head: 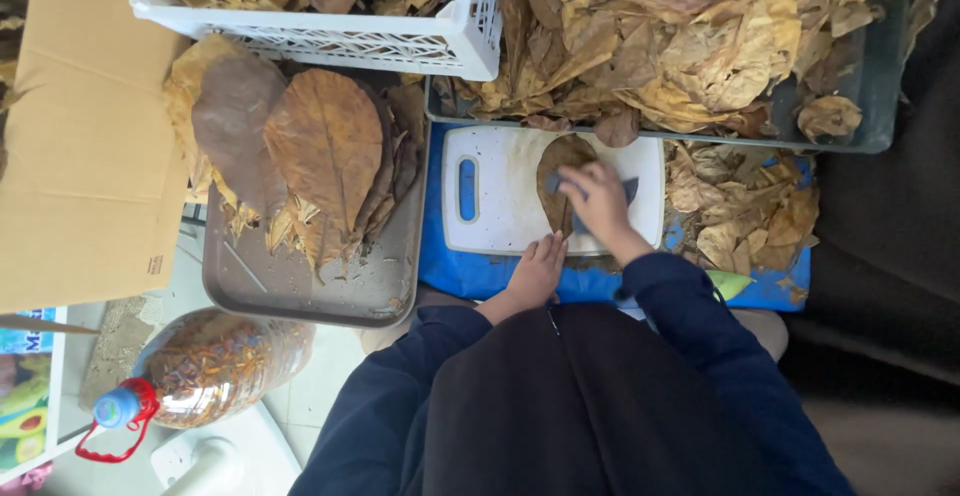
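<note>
Right hand (600,201) grips a dark blade (628,192) over a brown leaf (556,171); left hand (538,268) lies open, flat on cutting board (500,206) edge.

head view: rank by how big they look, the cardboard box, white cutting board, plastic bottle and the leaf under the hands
1. cardboard box, cut off by the frame
2. white cutting board
3. plastic bottle, nearer the camera, so close to the board
4. leaf

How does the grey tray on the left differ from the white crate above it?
The grey tray is shallow with solid walls; the white crate is deeper with lattice walls. The tray's leaves lie in an overlapping stack, part of its floor bare; the crate's leaves look heaped and crumpled. Both hold dry brown leaves.
</note>
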